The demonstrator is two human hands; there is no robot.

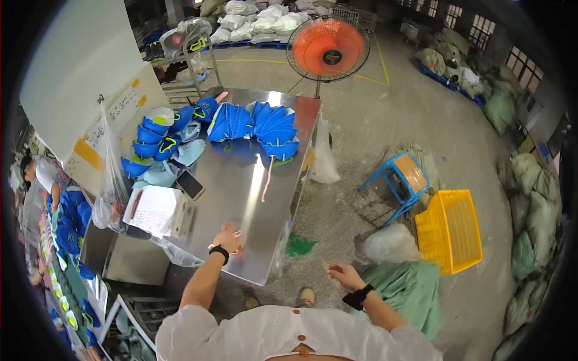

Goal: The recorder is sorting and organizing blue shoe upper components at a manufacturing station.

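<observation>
My left hand (229, 239) rests on the near edge of a shiny metal table (241, 192), fingers loosely curled, holding nothing that I can make out. My right hand (344, 275) hangs off the table over the concrete floor, fingers loosely bent and empty. Both wrists wear black bands. Stacks of blue shoe uppers with yellow trim (253, 123) lie at the far end of the table, well beyond both hands. A thin pink strip (265, 179) lies on the table below them.
A dark phone (190, 183) and a white box (158, 210) sit at the table's left. An orange fan (328, 48) stands behind it. A blue stool (404, 179), yellow crate (448, 228), green cloth (409, 289) and clear bag (390, 243) lie right. A person stands far left.
</observation>
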